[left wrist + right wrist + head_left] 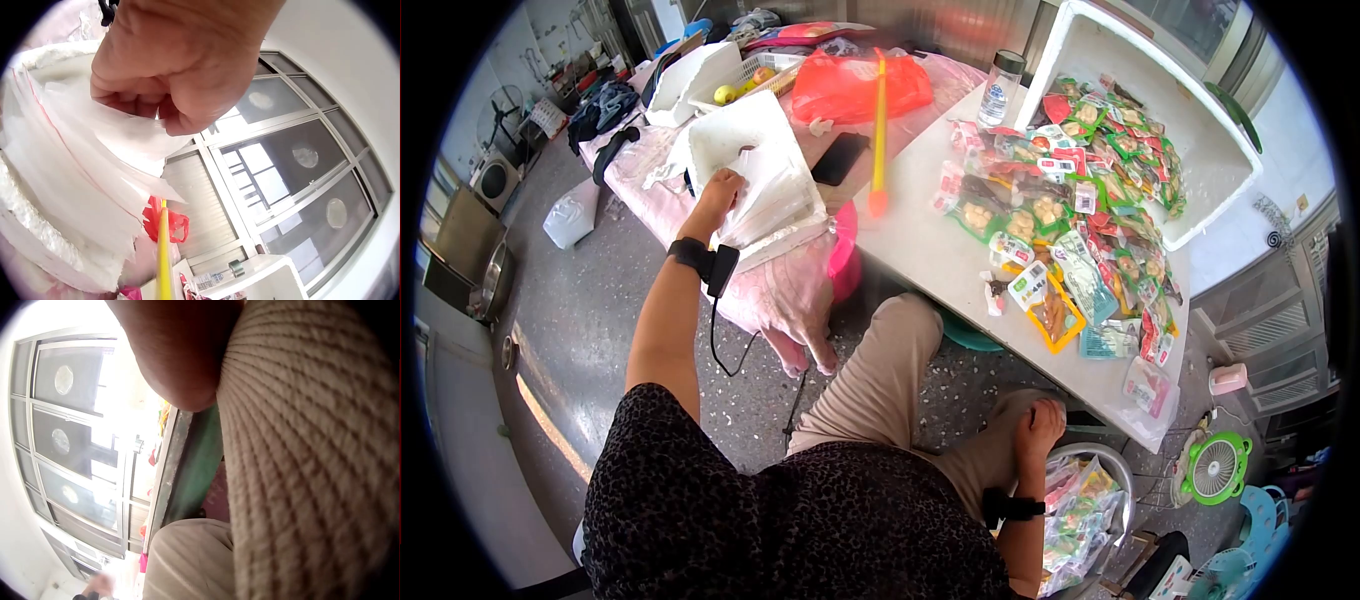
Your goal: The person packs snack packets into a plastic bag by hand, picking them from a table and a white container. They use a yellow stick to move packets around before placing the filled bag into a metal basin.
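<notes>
The left hand (718,196) reaches into a white foam box (700,150) holding clear plastic bags (772,196). In the left wrist view the left hand (178,62) pinches the edge of a thin clear bag (81,137) between thumb and curled fingers; the bag has a red seal line. The right hand (1040,428) rests on the right knee; in the right wrist view only part of this hand (178,356) shows, against the ribbed trouser cloth, its fingers hidden.
Colourful food packets (1055,215) lie piled on the white table (910,225), spilling from a large foam box (1215,190). A yellow stick (880,130), black phone (840,158), red bag (830,90) and bottle (998,92) stand or lie around. A metal basin (1128,480) holds packets.
</notes>
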A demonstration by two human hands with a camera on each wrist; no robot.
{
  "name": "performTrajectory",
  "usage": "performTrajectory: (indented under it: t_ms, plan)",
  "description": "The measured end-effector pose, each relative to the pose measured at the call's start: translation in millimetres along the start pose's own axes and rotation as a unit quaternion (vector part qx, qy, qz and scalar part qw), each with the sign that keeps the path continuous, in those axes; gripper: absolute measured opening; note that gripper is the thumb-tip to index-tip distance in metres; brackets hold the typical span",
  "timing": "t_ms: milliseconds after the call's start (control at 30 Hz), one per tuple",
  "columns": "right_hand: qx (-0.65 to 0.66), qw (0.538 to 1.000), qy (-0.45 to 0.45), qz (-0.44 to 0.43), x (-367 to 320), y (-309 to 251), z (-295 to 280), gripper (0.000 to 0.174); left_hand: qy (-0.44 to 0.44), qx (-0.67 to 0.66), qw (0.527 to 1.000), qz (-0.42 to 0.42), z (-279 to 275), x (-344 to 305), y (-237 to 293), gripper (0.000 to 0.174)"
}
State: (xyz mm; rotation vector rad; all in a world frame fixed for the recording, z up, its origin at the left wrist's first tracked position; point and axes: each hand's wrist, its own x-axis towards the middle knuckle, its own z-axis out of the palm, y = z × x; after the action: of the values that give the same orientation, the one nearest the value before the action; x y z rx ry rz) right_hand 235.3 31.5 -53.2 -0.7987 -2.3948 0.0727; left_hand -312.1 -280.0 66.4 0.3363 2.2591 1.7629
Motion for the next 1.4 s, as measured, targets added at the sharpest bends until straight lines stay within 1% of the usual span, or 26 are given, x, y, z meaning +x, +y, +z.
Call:
performTrajectory:
  t_ms: [100,133,200,267,300,400,433,467,533,600,667,733,767,800,867,933,967,1000,1033,1133,1167,1267,1300,1367,1400]
  plan:
    - [0.008,1.000,0.001,-0.008,0.5,-0.1,0.5,0.016,0.123,0.061,0.988,0.067,3.1,3.7,5.3,0.010]
    - [0.010,1.000,0.001,-0.012,-0.3,1.8,2.4,0.016,0.166,0.107,0.973,0.120,3.9,1.4,10.1,0.010]
    - [0.012,1.000,-0.002,-0.008,-2.1,4.0,1.0,0.017,0.240,0.191,0.925,0.224,12.6,-7.3,30.0,0.010]
    - [0.012,1.000,-0.010,0.005,1.1,0.1,-2.0,0.018,0.263,0.200,0.892,0.309,28.6,-17.0,48.8,0.010]
    - [0.030,1.000,-0.009,0.007,1.1,2.7,-0.4,0.018,0.241,0.168,0.899,0.324,41.6,-27.9,60.1,0.007]
    - [0.062,0.998,-0.017,0.016,3.9,2.1,-1.3,0.018,0.169,0.146,0.901,0.371,80.1,-47.7,71.9,0.006]
    - [0.075,0.997,-0.024,0.011,7.8,-0.8,-5.2,0.018,0.165,0.185,0.896,0.369,95.9,-63.0,81.3,0.006]
    - [0.090,0.995,-0.028,0.019,8.4,-1.1,-5.3,0.017,0.154,0.240,0.856,0.431,102.7,-57.2,73.2,0.007]
    - [0.121,0.991,-0.035,0.031,10.7,-1.6,-5.3,0.017,0.141,0.276,0.815,0.490,125.1,-62.9,67.3,0.011]
    - [0.139,0.989,-0.035,0.045,18.2,-8.5,-10.9,0.015,0.098,0.272,0.820,0.495,154.6,-79.7,58.8,0.014]
    - [0.169,0.983,-0.035,0.057,26.6,-21.0,-18.4,0.015,0.002,0.214,0.876,0.433,187.2,-109.6,51.5,0.014]
    - [0.208,0.975,-0.032,0.066,38.3,-33.8,-21.7,0.014,-0.089,0.192,0.921,0.326,216.2,-137.6,42.2,0.015]
    - [0.235,0.964,-0.057,0.111,41.3,-37.7,-18.9,0.013,-0.132,0.172,0.927,0.306,229.4,-150.0,38.5,0.013]
    - [0.292,0.943,-0.075,0.143,47.4,-45.0,-17.9,0.014,-0.174,0.153,0.930,0.285,241.8,-160.7,34.5,0.012]
    - [0.401,0.886,-0.110,0.204,63.5,-61.6,-17.0,0.015,-0.206,0.131,0.924,0.295,268.5,-173.9,18.5,0.011]
    - [0.496,0.841,-0.099,0.191,73.7,-68.6,3.4,0.020,-0.240,0.102,0.931,0.256,290.3,-190.1,12.6,0.011]
    - [0.544,0.792,-0.118,0.252,78.8,-75.0,6.7,0.019,-0.257,0.095,0.932,0.236,299.4,-197.4,10.5,0.011]
    - [0.588,0.735,-0.135,0.309,89.7,-90.3,0.5,0.017,-0.273,0.088,0.933,0.217,306.7,-204.3,10.1,0.012]
    - [0.628,0.671,-0.151,0.363,97.6,-100.2,-1.4,0.016,-0.288,0.104,0.935,0.179,310.0,-211.7,15.2,0.012]
    - [0.696,0.596,-0.179,0.358,104.6,-101.5,19.9,0.020,-0.378,-0.058,0.919,0.095,313.9,-224.3,16.3,0.016]
    - [0.721,0.569,-0.184,0.351,105.5,-99.5,24.0,0.015,-0.366,-0.060,0.915,0.158,317.9,-219.9,3.2,0.017]
    - [0.754,0.506,-0.153,0.390,109.6,-99.9,25.9,0.011,-0.340,0.026,0.925,0.168,303.1,-215.7,5.7,0.015]
    - [0.765,0.494,-0.158,0.381,112.2,-99.9,26.2,0.012,-0.333,0.049,0.930,0.148,299.6,-215.3,5.4,0.012]
    - [0.788,0.468,-0.169,0.363,118.2,-100.6,26.3,0.014,-0.277,0.068,0.944,0.164,292.4,-215.1,9.9,0.010]
    - [0.750,0.524,-0.172,0.366,121.3,-102.2,26.0,0.016,-0.249,0.077,0.950,0.172,289.4,-214.1,11.0,0.009]
